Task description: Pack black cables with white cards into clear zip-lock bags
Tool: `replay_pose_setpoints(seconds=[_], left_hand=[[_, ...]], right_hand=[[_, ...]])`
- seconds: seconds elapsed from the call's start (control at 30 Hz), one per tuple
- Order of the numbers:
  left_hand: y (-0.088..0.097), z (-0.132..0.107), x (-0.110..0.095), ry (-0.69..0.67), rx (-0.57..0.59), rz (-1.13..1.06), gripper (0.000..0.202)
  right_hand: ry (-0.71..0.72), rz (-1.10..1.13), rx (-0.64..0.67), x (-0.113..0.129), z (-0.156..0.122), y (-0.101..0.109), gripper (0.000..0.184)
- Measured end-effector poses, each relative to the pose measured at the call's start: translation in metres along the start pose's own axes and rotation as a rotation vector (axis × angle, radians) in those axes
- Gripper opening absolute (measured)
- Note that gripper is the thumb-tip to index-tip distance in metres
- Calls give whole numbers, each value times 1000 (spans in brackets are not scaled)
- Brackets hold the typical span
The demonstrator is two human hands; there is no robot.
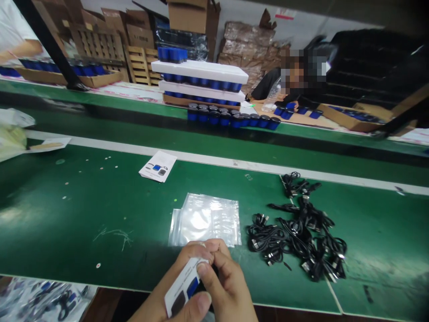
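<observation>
A white printed leaflet [182, 281] with blue and black product pictures is held low in the middle of the head view. My left hand [170, 273] is closed round it, with the thumb across its lower part. My right hand [229, 284] pinches its upper right edge with the thumb, and its fingertips meet those of my left hand. Whatever lies between the palms is mostly hidden; a bit of clear plastic shows below them. Just beyond my fingers lies a stack of clear plastic bags [209, 219]. To the right is a pile of coiled black USB cables [298, 228].
A stack of similar leaflets [158, 166] lies farther back on the green table [110, 192]. On a raised shelf behind stand several blue-and-black canisters [231, 118] and white foam trays [201, 69]. Another person works at the back right. Filled bags [43, 299] sit below the table's front left edge.
</observation>
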State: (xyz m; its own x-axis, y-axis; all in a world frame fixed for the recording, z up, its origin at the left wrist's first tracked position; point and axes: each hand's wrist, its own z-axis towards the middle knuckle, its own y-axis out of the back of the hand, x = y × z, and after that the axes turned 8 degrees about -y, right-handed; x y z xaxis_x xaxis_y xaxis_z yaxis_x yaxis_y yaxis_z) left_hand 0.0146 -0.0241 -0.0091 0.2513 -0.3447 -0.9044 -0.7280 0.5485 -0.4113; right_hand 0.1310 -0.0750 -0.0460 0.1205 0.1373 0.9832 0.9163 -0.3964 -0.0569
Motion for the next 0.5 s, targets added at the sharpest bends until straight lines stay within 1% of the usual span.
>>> replay_pose_setpoints(seconds=[0.07, 0.13, 0.23, 0.3, 0.37, 0.4, 0.43, 0.5], left_hand=[[-1, 0, 2, -10, -30, 18, 26], [-1, -1, 6, 0, -67, 26, 24], [-1, -2, 10, 103, -150, -53, 28], [-1, 0, 10, 219, -243, -170, 30], [-3, 3, 7, 295, -329, -294, 31], [-3, 4, 5, 306, -355, -342, 31], [-4, 5, 3, 301, -370, -376, 32], [-4, 7, 0, 262, -375, -404, 34]], right_hand=[[-15, -35, 58, 5, 1, 2, 21], [-5, -58, 54, 8, 1, 3, 19], [24, -88, -78, 9, 1, 0, 15], [93, -173, -167, 8, 1, -1, 10], [185, -248, -227, 7, 0, 0, 3], [222, -266, -257, 6, -1, 1, 4], [245, -270, -287, 5, -2, 3, 9], [258, -268, -349, 4, -5, 6, 17]])
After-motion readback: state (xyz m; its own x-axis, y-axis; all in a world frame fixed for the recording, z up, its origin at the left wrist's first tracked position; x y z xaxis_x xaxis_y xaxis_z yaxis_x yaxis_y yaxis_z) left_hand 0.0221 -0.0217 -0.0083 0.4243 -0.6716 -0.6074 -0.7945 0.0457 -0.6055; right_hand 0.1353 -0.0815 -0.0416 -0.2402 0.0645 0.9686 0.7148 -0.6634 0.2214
